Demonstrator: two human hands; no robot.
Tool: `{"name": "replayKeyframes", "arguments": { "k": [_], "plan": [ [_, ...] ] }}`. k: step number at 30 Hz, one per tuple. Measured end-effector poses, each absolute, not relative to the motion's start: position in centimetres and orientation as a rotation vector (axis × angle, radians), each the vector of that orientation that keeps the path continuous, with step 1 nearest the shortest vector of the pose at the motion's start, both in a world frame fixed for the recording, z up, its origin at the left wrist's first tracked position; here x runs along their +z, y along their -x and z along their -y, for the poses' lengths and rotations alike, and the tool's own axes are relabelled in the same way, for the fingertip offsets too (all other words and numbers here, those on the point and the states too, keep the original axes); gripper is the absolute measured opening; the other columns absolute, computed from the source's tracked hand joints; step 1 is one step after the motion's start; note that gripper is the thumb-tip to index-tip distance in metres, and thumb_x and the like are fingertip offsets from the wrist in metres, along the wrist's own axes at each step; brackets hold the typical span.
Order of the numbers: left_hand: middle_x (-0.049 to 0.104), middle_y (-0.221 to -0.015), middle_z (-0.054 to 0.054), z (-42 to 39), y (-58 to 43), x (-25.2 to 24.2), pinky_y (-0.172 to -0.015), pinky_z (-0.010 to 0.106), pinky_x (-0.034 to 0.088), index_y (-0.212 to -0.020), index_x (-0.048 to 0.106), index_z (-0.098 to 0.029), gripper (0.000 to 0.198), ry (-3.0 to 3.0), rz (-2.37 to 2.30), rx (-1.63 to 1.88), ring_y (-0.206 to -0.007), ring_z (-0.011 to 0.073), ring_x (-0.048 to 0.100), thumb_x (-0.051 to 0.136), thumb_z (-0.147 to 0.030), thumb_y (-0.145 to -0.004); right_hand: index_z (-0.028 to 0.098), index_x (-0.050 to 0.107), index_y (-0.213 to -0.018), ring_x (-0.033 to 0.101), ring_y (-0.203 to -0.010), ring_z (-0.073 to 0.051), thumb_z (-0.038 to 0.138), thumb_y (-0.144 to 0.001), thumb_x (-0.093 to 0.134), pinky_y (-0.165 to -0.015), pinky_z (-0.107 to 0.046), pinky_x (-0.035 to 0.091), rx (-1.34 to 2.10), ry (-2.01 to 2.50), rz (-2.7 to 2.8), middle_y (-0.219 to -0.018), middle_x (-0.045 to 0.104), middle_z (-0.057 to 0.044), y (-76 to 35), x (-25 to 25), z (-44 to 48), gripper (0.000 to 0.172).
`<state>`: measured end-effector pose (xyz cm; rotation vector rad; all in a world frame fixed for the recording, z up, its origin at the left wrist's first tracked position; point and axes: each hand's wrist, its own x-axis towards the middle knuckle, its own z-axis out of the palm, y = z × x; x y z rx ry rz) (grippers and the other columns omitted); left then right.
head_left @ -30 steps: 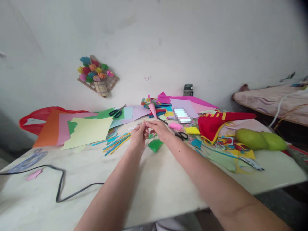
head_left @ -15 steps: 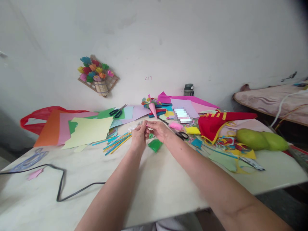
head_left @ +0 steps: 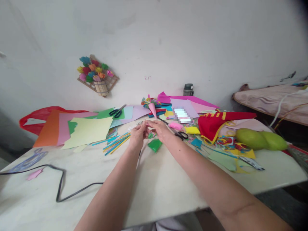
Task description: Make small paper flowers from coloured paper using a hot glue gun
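My left hand (head_left: 139, 134) and my right hand (head_left: 160, 130) meet fingertip to fingertip above the middle of the table. Both are closed in a pinch around a small pink piece (head_left: 147, 124), mostly covered by the fingers, so its kind cannot be made out. Just below the right hand lies a green packet (head_left: 154, 145). Thin blue, yellow and pink paper strips (head_left: 117, 143) lie left of my left hand. Beyond the fingers rests a pink paper cone with colourful paper flowers (head_left: 152, 107).
Scissors (head_left: 117, 111) lie on coloured paper sheets (head_left: 88, 131) at the left; black-handled scissors (head_left: 182, 135) lie near my right wrist. Pink (head_left: 175, 125) and yellow (head_left: 192, 130) packets, a phone (head_left: 182, 115), red cloth (head_left: 211, 126) and green fruits (head_left: 261, 140) sit rightward. A black cable (head_left: 63, 179) crosses the left.
Both hands stay together in almost the same place, with only a slight shift of the fingers and left wrist. Everything on the table lies as before.
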<state>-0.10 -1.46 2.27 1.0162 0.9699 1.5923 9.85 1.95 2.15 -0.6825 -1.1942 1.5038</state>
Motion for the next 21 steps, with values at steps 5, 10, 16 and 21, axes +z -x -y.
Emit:
{"name": "replayKeyframes", "arguments": {
  "k": [5,10,16,21],
  "plan": [
    [0.056,-0.050,-0.001,1.19,0.32,1.93,-0.033,0.016,0.026,-0.068,0.057,-0.011,0.033,-0.950,-0.926,1.574,-0.035,0.0038,0.041,0.070,-0.039,-0.056,0.014,0.066,-0.077,0.051,-0.061,-0.011,0.038,-0.061,0.064,-0.054,-0.023,0.035,1.340,0.732,1.251,-0.072,0.063,-0.003,-9.74,2.28,-1.72,0.029],
    [0.054,-0.049,-0.002,1.02,0.53,1.83,-0.033,0.014,0.025,-0.068,0.057,-0.011,0.028,-0.857,-0.852,1.578,-0.035,0.0021,0.040,0.071,-0.033,-0.056,0.015,0.067,-0.082,0.054,-0.068,-0.012,0.039,-0.065,0.060,-0.056,-0.023,0.036,1.332,0.715,1.298,-0.077,0.063,-0.005,-9.89,2.67,-1.30,0.030],
    [0.051,-0.046,-0.003,0.91,0.48,1.70,-0.033,0.014,0.024,-0.063,0.052,-0.012,0.026,-0.844,-0.832,1.597,-0.034,0.0016,0.037,0.070,-0.030,-0.056,0.013,0.067,-0.079,0.049,-0.055,-0.009,0.030,-0.057,0.068,-0.055,-0.025,0.037,1.372,0.705,1.281,-0.062,0.060,-0.001,-9.77,3.04,-1.00,0.028],
    [0.050,-0.044,-0.003,1.03,0.30,1.94,-0.033,0.014,0.021,-0.062,0.052,-0.012,0.030,-0.857,-0.849,1.581,-0.033,0.0017,0.035,0.069,-0.035,-0.057,0.013,0.066,-0.081,0.049,-0.054,-0.009,0.031,-0.058,0.068,-0.053,-0.023,0.037,1.393,0.644,1.297,-0.061,0.060,0.000,-9.78,2.66,-1.35,0.029]
  ]
}}
